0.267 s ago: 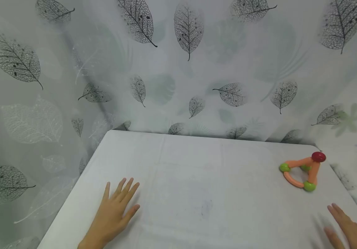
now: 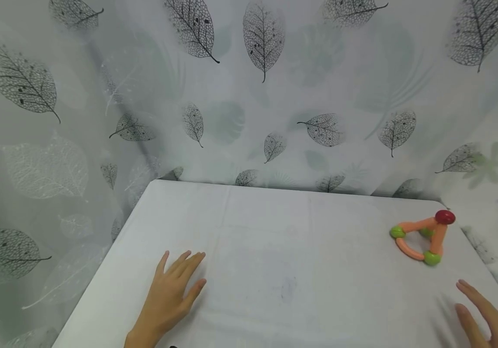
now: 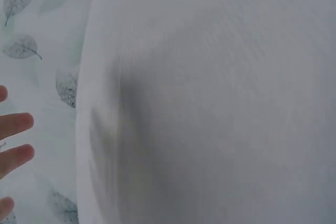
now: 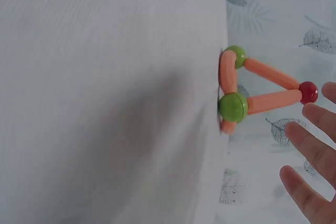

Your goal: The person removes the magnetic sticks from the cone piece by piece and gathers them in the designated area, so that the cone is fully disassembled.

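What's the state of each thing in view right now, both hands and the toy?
left hand: open, fingers straight, palm down on the table, holding nothing.
right hand: open, fingers spread, near the table's right edge, apart from the toy.
stick-and-ball toy: assembled, orange sticks joined by green balls, red ball on top, standing on the table untouched.
table: covered in white cloth.

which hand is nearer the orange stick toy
Right. The right hand lies open just in front of the toy; the left hand rests flat far across the table.

Orange rods, green balls, one red ball form the toy (image 2: 422, 238); leaf-print curtain (image 2: 275, 96).
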`<state>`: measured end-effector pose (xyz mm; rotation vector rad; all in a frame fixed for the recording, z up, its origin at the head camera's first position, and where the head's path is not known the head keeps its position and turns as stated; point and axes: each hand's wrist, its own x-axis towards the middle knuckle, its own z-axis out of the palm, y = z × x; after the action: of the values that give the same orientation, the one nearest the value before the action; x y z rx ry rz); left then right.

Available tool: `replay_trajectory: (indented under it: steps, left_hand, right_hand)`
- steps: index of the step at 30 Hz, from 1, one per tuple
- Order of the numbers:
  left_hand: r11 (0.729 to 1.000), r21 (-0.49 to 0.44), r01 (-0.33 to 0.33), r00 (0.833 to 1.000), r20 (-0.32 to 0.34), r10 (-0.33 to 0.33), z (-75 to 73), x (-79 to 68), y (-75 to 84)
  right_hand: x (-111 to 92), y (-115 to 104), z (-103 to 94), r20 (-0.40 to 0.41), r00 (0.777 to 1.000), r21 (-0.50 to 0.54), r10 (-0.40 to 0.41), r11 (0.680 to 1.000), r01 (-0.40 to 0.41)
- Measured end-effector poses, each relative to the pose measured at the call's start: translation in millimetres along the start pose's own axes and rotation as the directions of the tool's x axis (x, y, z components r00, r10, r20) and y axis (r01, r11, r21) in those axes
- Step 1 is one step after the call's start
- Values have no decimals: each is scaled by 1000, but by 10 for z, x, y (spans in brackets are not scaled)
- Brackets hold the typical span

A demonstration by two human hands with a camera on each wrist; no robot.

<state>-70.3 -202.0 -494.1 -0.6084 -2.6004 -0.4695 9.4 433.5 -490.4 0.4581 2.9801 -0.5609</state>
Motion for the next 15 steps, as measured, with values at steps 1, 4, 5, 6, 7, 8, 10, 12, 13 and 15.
replay_trajectory:
  steps: [1, 4, 5, 6, 7, 8, 10, 12, 13, 15]
  left_hand:
    - [1000, -11, 5, 1000, 3, -5, 14, 15, 23]
    - [999, -49, 12, 1000, 10, -12, 58, 62, 94]
    - [998, -64, 14, 1000, 10, -13, 75, 78, 119]
    - [996, -84, 16, 1000, 8, -15, 93, 94, 144]
    - [995, -102, 18, 1000, 6, -18, 111, 114, 171]
    - [993, -120, 19, 1000, 0, -19, 134, 136, 199]
    - [988, -153, 22, 1000, -8, -23, 180, 184, 259]
    - [983, -183, 13, 1000, -18, -17, 225, 239, 321]
    - [981, -195, 7, 1000, -22, -11, 243, 271, 354]
    - [977, -215, -3, 1000, -23, -2, 273, 331, 420]
  right_hand:
    - [-6, -39, 3, -24, 1000, 32, 7, 999, -6]
    - [-11, -165, 57, -206, 978, 180, 39, 984, -1]
    - [-3, -205, 88, -287, 957, 235, 50, 972, 20]
    - [5, -241, 122, -355, 933, 274, 59, 961, 43]
    - [15, -267, 153, -395, 915, 318, 77, 946, 57]
    - [27, -292, 180, -426, 898, 369, 112, 928, 60]
    - [71, -350, 211, -408, 887, 462, 219, 887, -6]
    - [122, -392, 229, -359, 884, 540, 300, 839, -66]
    - [154, -408, 236, -343, 877, 587, 338, 806, -81]
    - [224, -428, 248, -324, 859, 663, 396, 743, -93]
